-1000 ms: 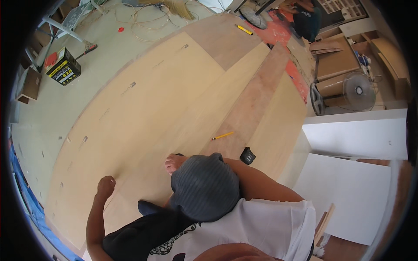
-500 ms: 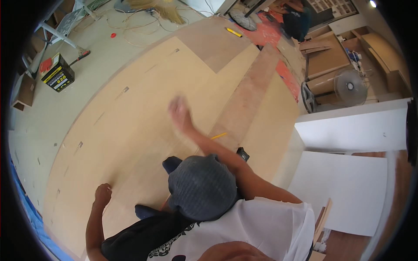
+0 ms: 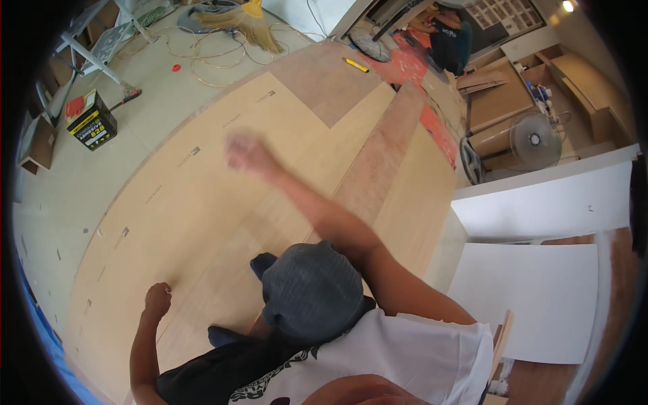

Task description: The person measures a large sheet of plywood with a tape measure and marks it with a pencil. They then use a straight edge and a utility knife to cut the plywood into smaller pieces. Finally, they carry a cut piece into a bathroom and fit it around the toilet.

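A large pale wooden sheet (image 3: 202, 202) lies flat in front of me. My left hand (image 3: 158, 299) rests on it at the near left with the fingers curled in. Whether anything is inside them is hidden. Farther ahead, over the middle of the sheet, my right hand (image 3: 246, 152) is smeared by motion, so its fingers and anything in them cannot be made out. A long reddish-brown board strip (image 3: 381, 148) lies across the sheet, right of that hand. Dark-socked feet (image 3: 263, 265) and a rounded grey ribbed cloth shape (image 3: 312, 290) are close to me.
A yellow utility knife (image 3: 356, 65) lies on a brown panel (image 3: 331, 84). Left stand a black-and-yellow tin (image 3: 93, 128) and a stepladder (image 3: 98, 44). A broom (image 3: 253, 28) and cables lie behind. A fan (image 3: 536, 140) stands right; a person (image 3: 445, 44) crouches at the back.
My right hand has moved left and slightly farther away over the sheet. My left hand stays put. The pencil and black tape measure seen earlier beside my right arm are now hidden.
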Motion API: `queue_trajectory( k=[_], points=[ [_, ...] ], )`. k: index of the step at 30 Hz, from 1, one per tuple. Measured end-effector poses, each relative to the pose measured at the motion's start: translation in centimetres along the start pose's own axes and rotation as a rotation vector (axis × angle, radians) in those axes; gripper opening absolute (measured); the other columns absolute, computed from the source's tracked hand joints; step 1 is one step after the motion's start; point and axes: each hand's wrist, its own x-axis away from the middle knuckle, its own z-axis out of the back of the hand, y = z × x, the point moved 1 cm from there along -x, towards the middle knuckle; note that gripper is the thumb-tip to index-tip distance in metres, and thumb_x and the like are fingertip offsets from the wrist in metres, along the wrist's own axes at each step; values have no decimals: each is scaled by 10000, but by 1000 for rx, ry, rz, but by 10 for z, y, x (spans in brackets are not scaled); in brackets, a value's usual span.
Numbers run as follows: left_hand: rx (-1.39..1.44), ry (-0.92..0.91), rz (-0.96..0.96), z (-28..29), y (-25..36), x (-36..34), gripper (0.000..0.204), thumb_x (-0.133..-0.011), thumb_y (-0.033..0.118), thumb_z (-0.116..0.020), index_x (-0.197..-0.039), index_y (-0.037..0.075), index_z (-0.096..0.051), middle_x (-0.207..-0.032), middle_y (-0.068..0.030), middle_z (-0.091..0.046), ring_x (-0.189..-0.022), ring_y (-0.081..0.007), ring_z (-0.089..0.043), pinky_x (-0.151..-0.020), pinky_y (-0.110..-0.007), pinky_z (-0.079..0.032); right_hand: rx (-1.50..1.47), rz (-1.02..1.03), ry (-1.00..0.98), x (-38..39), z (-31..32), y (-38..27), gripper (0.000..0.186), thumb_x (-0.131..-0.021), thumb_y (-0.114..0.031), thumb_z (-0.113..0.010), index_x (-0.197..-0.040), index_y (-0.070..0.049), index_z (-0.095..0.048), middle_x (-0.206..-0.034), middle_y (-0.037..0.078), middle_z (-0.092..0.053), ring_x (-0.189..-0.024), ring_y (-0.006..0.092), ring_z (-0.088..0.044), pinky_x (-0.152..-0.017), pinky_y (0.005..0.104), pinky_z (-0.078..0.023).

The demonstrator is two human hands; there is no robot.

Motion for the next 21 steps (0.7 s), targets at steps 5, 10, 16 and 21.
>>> queue_trajectory(
  k=[5,10,16,21],
  points=[
    [4,32,-58,-23,-19,2,97,-755,81,-603,-813,23,-654,-822,-196,-658,-828,-368,-632,-764,-448,-504,893,-179,-459,178,-29,184,81,-776,-85,-627,-744,-75,-554,-786,133,-577,-764,306,-588,-700,430,-460],
    [50,75,-4,-15,-23,22,89,-807,72,-579,-854,21,-635,-881,-187,-640,-857,-358,-623,-769,-448,-492,920,242,-297,238,-64,176,219,-767,-81,-676,-977,-88,-616,-1010,90,-579,-937,282,-576,-909,426,-430],
    [86,177,-59,-2,-5,13,74,-789,49,-595,-858,29,-614,-820,-173,-611,-788,-348,-609,-722,-441,-486,896,188,-400,218,-61,172,199,-770,-64,-674,-957,-91,-612,-894,76,-599,-873,264,-576,-830,410,-436],
    [94,173,-49,3,-4,11,73,-786,50,-603,-853,23,-615,-818,-173,-618,-792,-340,-616,-723,-429,-490,858,174,-418,215,-67,175,165,-774,-63,-673,-927,-92,-618,-857,68,-599,-852,259,-577,-811,406,-435]
  ],
)
